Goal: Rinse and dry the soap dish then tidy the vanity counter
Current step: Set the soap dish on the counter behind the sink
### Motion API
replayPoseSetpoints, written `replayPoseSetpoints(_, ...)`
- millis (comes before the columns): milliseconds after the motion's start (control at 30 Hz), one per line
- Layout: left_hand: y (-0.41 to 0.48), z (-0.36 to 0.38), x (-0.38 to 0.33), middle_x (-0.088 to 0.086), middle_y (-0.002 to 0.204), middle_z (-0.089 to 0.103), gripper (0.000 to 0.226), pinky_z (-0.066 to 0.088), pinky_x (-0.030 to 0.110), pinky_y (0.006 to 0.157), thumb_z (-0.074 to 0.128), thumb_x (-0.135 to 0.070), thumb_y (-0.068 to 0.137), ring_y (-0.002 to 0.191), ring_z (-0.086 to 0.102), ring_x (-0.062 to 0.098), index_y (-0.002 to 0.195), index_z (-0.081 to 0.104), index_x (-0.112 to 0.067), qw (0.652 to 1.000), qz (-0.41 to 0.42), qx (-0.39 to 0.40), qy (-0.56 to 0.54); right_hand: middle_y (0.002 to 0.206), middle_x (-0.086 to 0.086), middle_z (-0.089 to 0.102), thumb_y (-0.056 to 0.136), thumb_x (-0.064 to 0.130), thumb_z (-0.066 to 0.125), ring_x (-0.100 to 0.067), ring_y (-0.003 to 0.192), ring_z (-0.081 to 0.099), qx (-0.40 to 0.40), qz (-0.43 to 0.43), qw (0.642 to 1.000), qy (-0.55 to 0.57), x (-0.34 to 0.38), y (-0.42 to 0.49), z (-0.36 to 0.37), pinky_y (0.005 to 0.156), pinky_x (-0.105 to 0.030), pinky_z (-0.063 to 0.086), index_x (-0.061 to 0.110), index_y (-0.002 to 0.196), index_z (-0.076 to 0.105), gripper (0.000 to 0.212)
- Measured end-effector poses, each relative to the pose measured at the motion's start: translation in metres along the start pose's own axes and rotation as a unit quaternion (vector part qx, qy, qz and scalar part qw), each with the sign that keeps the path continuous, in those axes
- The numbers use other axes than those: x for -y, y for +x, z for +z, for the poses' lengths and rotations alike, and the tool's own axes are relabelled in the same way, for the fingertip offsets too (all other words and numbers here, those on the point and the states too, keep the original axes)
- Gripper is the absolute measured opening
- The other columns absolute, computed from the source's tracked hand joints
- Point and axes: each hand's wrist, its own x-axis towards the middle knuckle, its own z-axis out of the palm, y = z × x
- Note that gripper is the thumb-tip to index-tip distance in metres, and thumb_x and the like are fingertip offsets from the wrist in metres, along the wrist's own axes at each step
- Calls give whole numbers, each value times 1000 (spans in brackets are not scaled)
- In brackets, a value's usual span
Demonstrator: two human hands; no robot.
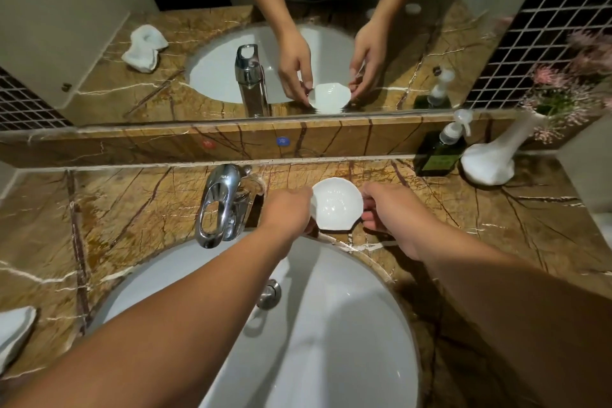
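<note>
A white shell-shaped soap dish (336, 204) sits at the back of the brown marble counter (132, 209), just behind the sink rim and right of the tap. My left hand (288, 212) grips its left edge and my right hand (387, 209) grips its right edge. The dish looks empty and glossy. Whether it rests on the counter or is lifted slightly, I cannot tell.
A chrome tap (220, 205) stands left of the dish over the white basin (331, 325). A dark green pump bottle (438, 152) and a white vase with pink flowers (493, 156) stand at the back right. A white cloth (13, 331) lies at the left edge. A mirror runs along the back.
</note>
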Motion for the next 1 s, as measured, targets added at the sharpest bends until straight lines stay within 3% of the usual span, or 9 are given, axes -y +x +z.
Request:
replayPoseSetpoints(333,17,7,6,14,74,67,32,57,46,75,53,-33,89,70,69,32,79,64,-4,1000,-3,-2,3,101,-6,68,89,40,54,-16,88,66,9,0,1000,-11,-6,13,1,64,-24,54,17,111,65,34)
replayPoseSetpoints(433,17,6,6,18,78,69,35,56,48,77,51,-34,90,76,69,35,82,65,-3,1000,8,-2,25,97,-4,68,88,43,53,-17,84,65,14,-6,999,-37,-6,12,-1,78,-33,56,19,112,65,36)
replayPoseSetpoints(567,9,-3,11,14,71,65,36,54,45,73,47,-35,92,69,62,30,84,66,-5,990,76,-18,117,76,-2,60,88,41,48,-21,68,56,21,-45,992,-112,-9,-2,-9,68,-39,50,24,83,62,22)
replayPoseSetpoints(633,-3,-9,15,6,61,61,33,55,45,69,47,-33,92,63,61,27,75,63,-9,983,109,-22,149,85,4,61,90,35,48,-16,76,58,6,-88,988,-126,-13,-11,-14,72,-36,51,27,84,63,18)
replayPoseSetpoints(700,-18,-12,21,3,58,59,31,52,41,61,46,-30,91,61,59,27,69,60,-12,973,140,-15,183,91,8,60,91,30,49,-9,79,55,-2,-123,982,-140,-17,-25,-19,67,-30,46,25,85,65,18)
replayPoseSetpoints(800,-46,-14,34,4,66,66,27,50,36,58,46,-32,92,63,62,26,90,67,-16,957,164,1,239,80,-11,64,91,26,49,-22,68,55,2,-145,975,-171,-30,-51,-28,61,-32,42,13,82,66,23)
replayPoseSetpoints(867,-63,-12,44,4,76,69,28,50,34,62,47,-36,94,68,63,23,106,66,-19,946,168,12,276,87,-19,67,90,24,49,-27,68,57,3,-156,967,-201,-40,-66,-34,62,-33,45,6,86,66,25)
replayPoseSetpoints(1000,-97,-2,63,5,113,68,37,49,34,76,45,-37,95,93,62,23,119,63,-16,915,195,26,351,77,6,66,88,24,52,-12,67,57,-6,-158,959,-234,-63,-98,-52,56,-27,39,19,91,68,17)
